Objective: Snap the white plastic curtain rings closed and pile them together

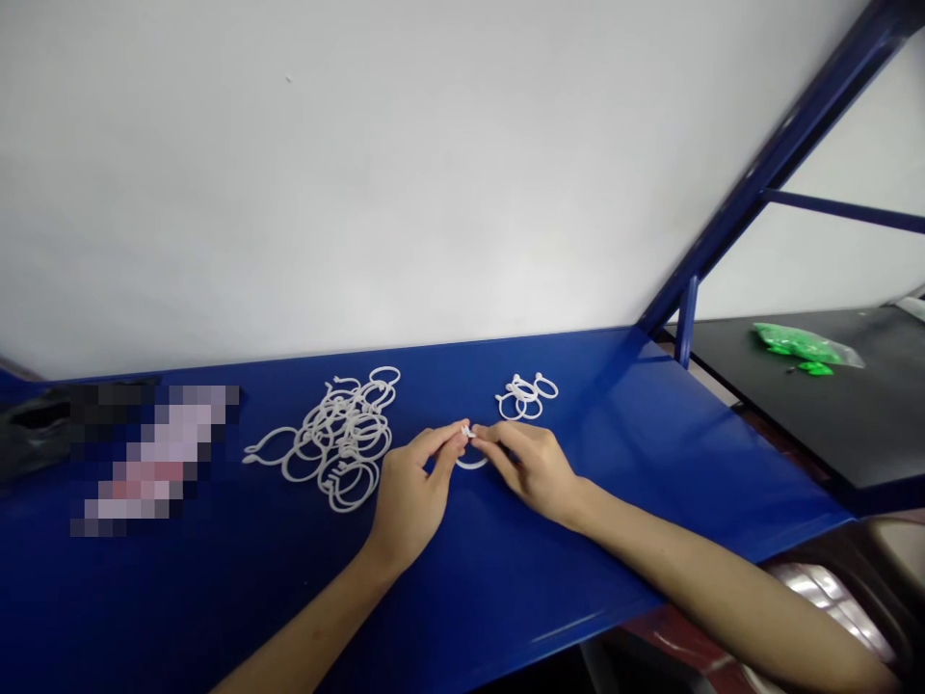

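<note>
Lt-grey wall (462,173) at 12 o'clock, small dk speck (288,79) on it approx 11. Blue tbl (520,598) runs along wall, reaching down to 6. Blk crumpled item (36,448) at 9, can't ID; pinkish strip (173,429), pixelated, lying aslant near 8:30. Blue diag post (780,159) at 2, w/ thin crossbar (838,208) approx 2:30 & short strut (688,323) at 3. Blk tbl (802,414) also at 3, w/ see-thru plastic bag (847,353) of green pcs (787,340) on top. Brown curved item (859,569) & shiny silvery item (831,602) approx 4, both unclear.
</note>
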Tool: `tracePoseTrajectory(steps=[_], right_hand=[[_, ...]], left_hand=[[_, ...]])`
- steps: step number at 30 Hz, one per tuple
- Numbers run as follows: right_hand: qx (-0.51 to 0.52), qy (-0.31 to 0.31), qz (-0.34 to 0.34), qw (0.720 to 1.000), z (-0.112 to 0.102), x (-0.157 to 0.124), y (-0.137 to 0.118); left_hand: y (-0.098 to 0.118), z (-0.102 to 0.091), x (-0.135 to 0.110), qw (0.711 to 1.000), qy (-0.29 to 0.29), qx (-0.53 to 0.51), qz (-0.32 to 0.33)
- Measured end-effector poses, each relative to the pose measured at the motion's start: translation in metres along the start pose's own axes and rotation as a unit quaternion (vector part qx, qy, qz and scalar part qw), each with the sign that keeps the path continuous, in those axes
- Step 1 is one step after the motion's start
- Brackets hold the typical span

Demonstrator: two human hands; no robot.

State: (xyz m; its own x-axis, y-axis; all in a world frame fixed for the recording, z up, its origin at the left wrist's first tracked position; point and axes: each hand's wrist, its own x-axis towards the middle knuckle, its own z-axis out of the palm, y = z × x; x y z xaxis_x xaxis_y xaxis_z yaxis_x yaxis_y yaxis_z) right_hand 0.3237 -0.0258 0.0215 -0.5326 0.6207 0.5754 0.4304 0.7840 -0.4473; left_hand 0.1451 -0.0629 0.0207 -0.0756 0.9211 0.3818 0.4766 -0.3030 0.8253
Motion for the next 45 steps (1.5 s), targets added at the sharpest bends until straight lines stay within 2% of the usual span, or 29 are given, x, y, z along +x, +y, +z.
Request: tracePoseTrajectory(steps=[6, 9, 12, 14, 16, 18, 21, 24, 28, 33, 36, 39, 41, 43, 45], right_hand=[[-0.011, -0.010, -0.045, 0.999, -0.002, -0.002, -0.002], [-0.041, -0.031, -0.033, 0.998, -0.009, 0.005, 0.003], [-0.149, -0.033, 0.062, 0.986, -0.024, 0.015, 0.018], [-0.243, -0.014, 0.161, 0.956, -0.039, 0.021, 0.032], [-0.298, -0.025, 0.239, 0.924, -0.053, 0.024, 0.047], [-0.302, -0.046, 0.288, 0.907, -0.065, 0.025, 0.060], [-0.279, -0.076, 0.315, 0.904, -0.072, 0.024, 0.069], [-0.272, -0.095, 0.315, 0.904, -0.071, 0.022, 0.071], [-0.280, -0.096, 0.319, 0.900, -0.068, 0.022, 0.067], [-0.284, -0.071, 0.327, 0.898, -0.067, 0.026, 0.062], [-0.268, -0.039, 0.306, 0.913, -0.065, 0.027, 0.057], [-0.170, -0.005, 0.236, 0.957, -0.056, 0.027, 0.047], [-0.046, -0.008, 0.182, 0.982, -0.046, 0.026, 0.038], [0.066, -0.038, 0.145, 0.986, -0.034, 0.023, 0.028], [0.124, -0.074, 0.119, 0.982, -0.024, 0.020, 0.021]], left_hand=[[0.002, -0.003, 0.001, 0.999, -0.017, 0.004, 0.052], [0.000, -0.005, 0.007, 0.995, -0.040, 0.053, 0.079], [-0.008, -0.010, 0.018, 0.978, -0.029, 0.170, 0.118], [-0.016, -0.016, 0.030, 0.953, -0.010, 0.275, 0.126], [-0.025, -0.023, 0.044, 0.924, -0.006, 0.363, 0.116], [-0.036, -0.028, 0.059, 0.898, -0.011, 0.427, 0.105], [-0.053, -0.032, 0.081, 0.866, -0.034, 0.493, 0.081], [-0.067, -0.030, 0.094, 0.854, -0.055, 0.514, 0.060], [-0.073, -0.031, 0.096, 0.854, -0.056, 0.511, 0.083], [-0.065, -0.035, 0.091, 0.857, -0.059, 0.502, 0.099], [-0.052, -0.036, 0.083, 0.870, -0.031, 0.474, 0.134], [-0.035, -0.033, 0.063, 0.890, -0.017, 0.395, 0.225], [-0.025, -0.029, 0.043, 0.894, -0.058, 0.329, 0.298], [-0.019, -0.024, 0.024, 0.886, -0.118, 0.272, 0.356], [-0.017, -0.019, 0.009, 0.872, -0.144, 0.242, 0.401]])
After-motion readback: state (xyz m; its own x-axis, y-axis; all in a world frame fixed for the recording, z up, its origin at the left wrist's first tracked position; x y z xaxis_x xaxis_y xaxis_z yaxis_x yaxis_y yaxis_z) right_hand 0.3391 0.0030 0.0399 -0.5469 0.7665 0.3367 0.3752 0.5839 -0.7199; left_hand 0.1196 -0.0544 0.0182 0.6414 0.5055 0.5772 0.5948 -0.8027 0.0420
